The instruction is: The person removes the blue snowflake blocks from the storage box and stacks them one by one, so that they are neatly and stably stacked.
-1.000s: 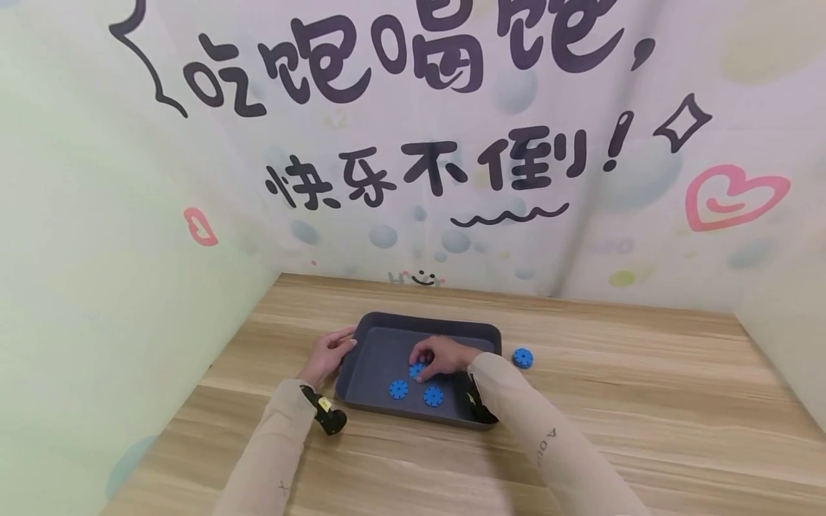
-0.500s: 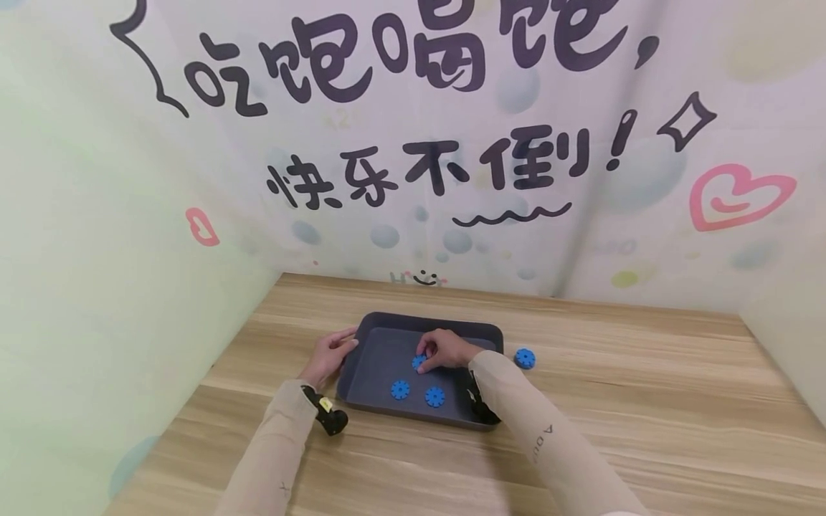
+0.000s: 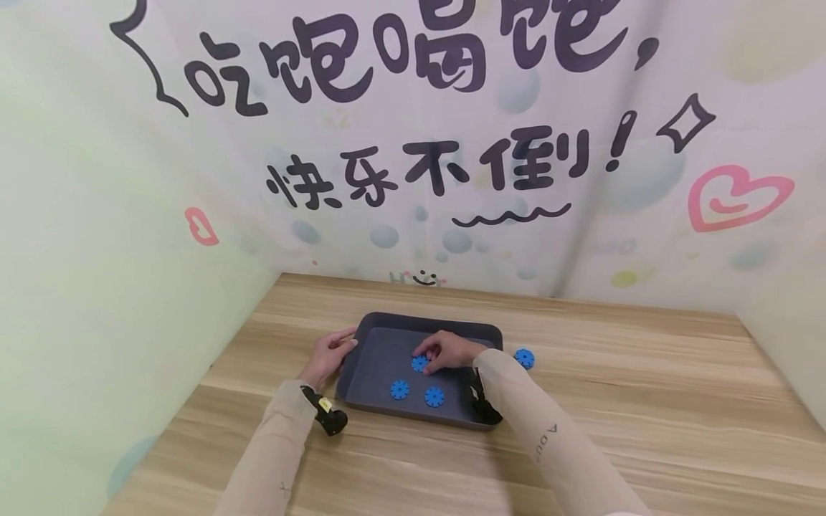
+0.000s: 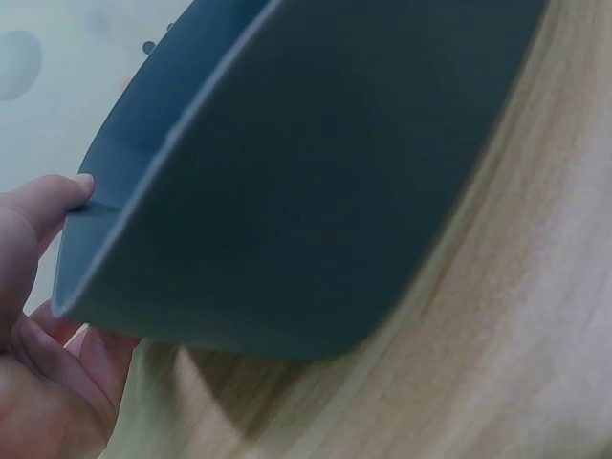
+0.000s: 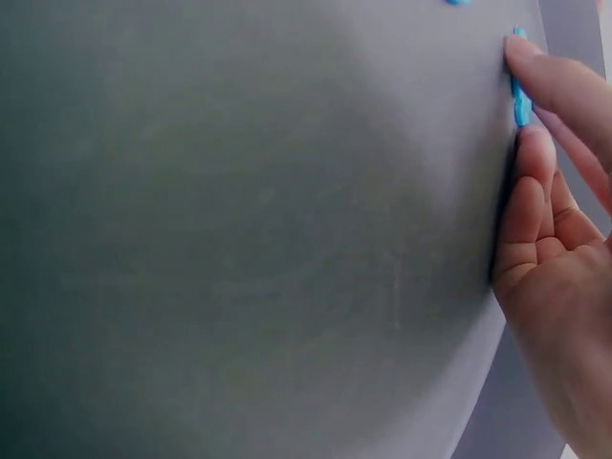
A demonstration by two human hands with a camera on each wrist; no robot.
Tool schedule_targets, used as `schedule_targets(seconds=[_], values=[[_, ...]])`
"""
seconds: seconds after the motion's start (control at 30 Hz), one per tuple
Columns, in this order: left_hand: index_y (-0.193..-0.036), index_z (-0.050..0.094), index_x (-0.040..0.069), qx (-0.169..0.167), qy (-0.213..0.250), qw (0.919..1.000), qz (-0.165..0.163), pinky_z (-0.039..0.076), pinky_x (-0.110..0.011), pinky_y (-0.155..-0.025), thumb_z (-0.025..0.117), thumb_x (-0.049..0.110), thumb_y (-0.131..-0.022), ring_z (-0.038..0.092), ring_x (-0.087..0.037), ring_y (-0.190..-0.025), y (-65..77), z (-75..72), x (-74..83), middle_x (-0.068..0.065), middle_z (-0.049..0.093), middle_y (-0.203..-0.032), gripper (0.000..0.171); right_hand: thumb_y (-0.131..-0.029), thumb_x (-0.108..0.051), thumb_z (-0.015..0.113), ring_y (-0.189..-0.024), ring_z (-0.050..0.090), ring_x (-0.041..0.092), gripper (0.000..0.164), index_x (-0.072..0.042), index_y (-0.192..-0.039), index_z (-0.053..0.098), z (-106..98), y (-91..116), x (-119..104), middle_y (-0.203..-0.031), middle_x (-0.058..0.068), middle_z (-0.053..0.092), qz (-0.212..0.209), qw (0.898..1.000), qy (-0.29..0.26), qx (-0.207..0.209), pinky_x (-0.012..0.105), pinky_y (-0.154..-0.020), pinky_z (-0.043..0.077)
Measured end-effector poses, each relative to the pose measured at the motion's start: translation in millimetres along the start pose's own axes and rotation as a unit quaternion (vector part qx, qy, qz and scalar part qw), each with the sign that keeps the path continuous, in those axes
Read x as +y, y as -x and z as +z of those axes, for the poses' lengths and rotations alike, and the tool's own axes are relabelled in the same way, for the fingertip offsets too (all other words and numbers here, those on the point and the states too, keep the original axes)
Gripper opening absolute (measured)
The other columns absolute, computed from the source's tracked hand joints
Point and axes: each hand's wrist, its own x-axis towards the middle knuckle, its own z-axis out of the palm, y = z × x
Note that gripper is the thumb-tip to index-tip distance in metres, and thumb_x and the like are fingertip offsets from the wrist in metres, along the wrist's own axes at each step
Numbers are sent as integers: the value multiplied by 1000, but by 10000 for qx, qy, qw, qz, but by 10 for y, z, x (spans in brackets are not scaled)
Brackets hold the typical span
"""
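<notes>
A dark grey rectangular tray (image 3: 381, 403) lies on the wooden table. My left hand (image 3: 328, 357) holds its left side; in the left wrist view the thumb (image 4: 57, 199) hooks over the rim and the other fingers are low against the outer wall. Inside the tray my right hand (image 3: 448, 351) pinches a blue notched disc (image 3: 419, 364) by its edges, between thumb and fingertips. The right wrist view shows this disc (image 5: 520, 100) edge-on, close over the tray floor. Two similar blue discs, a left one (image 3: 399, 390) and a right one (image 3: 434, 396), lie flat nearer the front wall.
Right of the tray, on the table (image 3: 645, 401), sits another blue notched piece (image 3: 525, 358), thicker-looking than the flat ones. A printed cloth wall (image 3: 413, 244) closes off the back, and pale walls stand at both sides.
Within the tray, the right hand and its disc have shifted slightly toward the back, mostly in the first half second. The left hand, tray and other two discs have stayed put.
</notes>
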Motion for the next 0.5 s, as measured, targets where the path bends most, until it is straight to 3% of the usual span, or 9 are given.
schedule_targets(seconds=[0.5], values=[[-122, 54, 11, 48, 39, 10000, 25, 38, -22, -48, 57, 15, -86, 53, -13, -63, 1, 9, -16, -16, 59, -102, 37, -69, -8, 74, -62, 45, 8, 27, -4, -95, 67, 8, 35, -41, -68, -3, 52, 158, 9989, 203, 396, 19, -56, 39]])
